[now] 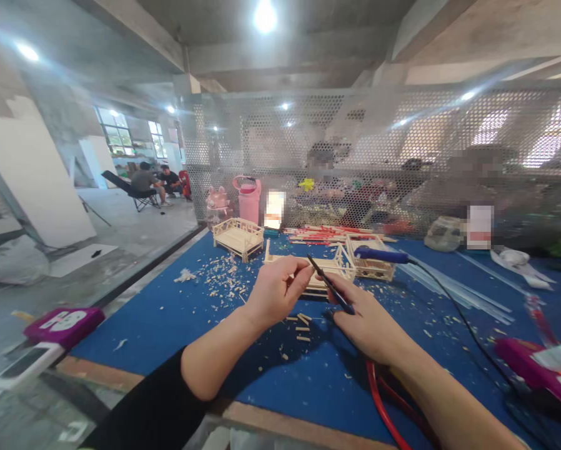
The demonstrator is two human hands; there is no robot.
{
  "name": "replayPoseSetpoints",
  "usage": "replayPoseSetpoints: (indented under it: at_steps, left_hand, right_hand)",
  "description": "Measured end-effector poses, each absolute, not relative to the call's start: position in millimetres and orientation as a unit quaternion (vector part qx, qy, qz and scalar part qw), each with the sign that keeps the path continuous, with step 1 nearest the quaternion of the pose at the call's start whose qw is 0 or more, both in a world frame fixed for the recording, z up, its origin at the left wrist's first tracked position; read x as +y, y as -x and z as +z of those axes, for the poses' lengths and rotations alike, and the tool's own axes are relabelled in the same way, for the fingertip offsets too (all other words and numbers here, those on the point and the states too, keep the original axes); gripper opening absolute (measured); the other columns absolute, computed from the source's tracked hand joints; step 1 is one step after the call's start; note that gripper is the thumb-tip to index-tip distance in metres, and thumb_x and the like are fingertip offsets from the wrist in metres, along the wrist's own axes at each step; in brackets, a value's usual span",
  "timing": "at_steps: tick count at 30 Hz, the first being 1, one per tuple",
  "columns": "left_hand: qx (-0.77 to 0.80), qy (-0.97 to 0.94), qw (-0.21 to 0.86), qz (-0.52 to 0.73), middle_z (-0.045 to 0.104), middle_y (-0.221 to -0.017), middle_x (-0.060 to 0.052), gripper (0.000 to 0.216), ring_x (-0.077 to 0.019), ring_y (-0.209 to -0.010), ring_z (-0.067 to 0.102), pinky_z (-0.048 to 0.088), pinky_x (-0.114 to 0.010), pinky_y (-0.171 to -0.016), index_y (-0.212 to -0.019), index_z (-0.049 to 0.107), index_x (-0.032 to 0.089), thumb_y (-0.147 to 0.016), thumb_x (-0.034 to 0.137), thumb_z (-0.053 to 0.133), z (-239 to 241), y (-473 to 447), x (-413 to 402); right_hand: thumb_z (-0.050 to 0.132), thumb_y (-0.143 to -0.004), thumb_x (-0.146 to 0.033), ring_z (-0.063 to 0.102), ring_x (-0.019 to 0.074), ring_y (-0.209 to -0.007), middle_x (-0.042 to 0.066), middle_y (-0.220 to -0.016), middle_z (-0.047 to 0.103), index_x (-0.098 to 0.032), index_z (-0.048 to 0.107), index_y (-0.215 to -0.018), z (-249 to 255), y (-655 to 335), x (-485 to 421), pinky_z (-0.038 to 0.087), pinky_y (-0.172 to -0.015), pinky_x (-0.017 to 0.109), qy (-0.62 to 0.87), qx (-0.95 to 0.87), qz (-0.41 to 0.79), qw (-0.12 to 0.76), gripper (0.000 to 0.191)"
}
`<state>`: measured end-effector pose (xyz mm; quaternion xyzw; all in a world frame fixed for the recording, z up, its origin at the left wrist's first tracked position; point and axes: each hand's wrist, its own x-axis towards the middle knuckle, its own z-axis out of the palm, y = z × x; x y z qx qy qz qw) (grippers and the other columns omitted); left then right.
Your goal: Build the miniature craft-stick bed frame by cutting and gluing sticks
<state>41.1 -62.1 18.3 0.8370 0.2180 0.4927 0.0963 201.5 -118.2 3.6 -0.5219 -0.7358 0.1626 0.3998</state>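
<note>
My left hand [280,287] is closed, thumb and fingertips pinched together over a small wooden bed-like frame [343,265]. Whatever sits in that pinch is too small to make out. Close beside it, my right hand [369,319] grips a dark tool [339,292] whose narrow tip reaches my left fingertips. Red curved handles [378,400] show below my right hand; I cannot tell whether they belong to the dark tool. Beneath both hands, several short cut wooden strips [302,329] lie on the blue tabletop [168,328].
Similar wooden frames [238,237] [374,265] stand either side. A blue glue gun [381,254] trails a black cord beside clear glue sticks [458,294]. Red-and-wood sticks [327,234], a pink cup [249,203] and a jar [443,234] line the perforated screen [271,144]. Shavings are scattered about.
</note>
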Motion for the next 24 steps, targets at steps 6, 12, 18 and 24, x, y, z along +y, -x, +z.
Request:
replayPoseSetpoints:
  at_steps: [6,12,18,24]
  left_hand:
    - [0.186,-0.854,0.026,0.485,0.061,-0.069,-0.003,0.023,-0.0106,-0.062,0.053,0.041,-0.021,-0.058,-0.079,0.059,0.014,-0.089,0.025,0.041,18.7,-38.8,-59.0]
    - [0.189,-0.849,0.035,0.492,0.060,-0.071,-0.004,0.023,-0.0120,-0.065,0.054,0.042,-0.022,-0.059,-0.081,0.058,0.014,-0.088,0.028,0.042,15.6,-39.5,-57.8]
    - [0.212,-0.828,0.148,0.498,0.059,-0.072,-0.003,0.026,-0.0111,-0.066,0.054,0.044,-0.022,-0.061,-0.084,0.057,0.014,-0.090,0.028,0.036,10.2,-43.5,-57.4]
    - [0.232,-0.824,0.180,0.484,0.052,-0.064,0.000,0.030,-0.0098,-0.058,0.049,0.041,-0.022,-0.057,-0.077,0.054,0.015,-0.091,0.031,0.033,9.7,-46.7,-58.6]
  right_hand:
    - [0.039,-0.058,-0.010,0.053,0.0212,-0.107,0.006,-0.113,0.061,-0.015,0.053,-0.117,3.2,-200.9,-118.6,0.039,-0.094,0.033,0.529,-0.735,0.153,0.395,0.061]
    - [0.039,-0.061,-0.012,0.055,0.0162,-0.071,0.001,-0.080,0.063,-0.017,0.059,-0.099,3.5,-196.8,-123.7,0.044,-0.069,0.026,0.551,-0.719,0.126,0.405,0.043]
    - [0.039,-0.062,-0.014,0.050,0.0159,-0.064,0.001,-0.068,0.059,-0.017,0.057,-0.084,-4.0,-192.8,-120.4,0.039,-0.064,0.027,0.568,-0.708,0.088,0.409,0.028]
    - [0.040,-0.061,-0.017,0.044,0.0133,-0.059,-0.002,-0.059,0.049,-0.019,0.052,-0.069,-0.1,-193.9,-119.1,0.036,-0.057,0.025,0.552,-0.693,0.160,0.435,0.014]
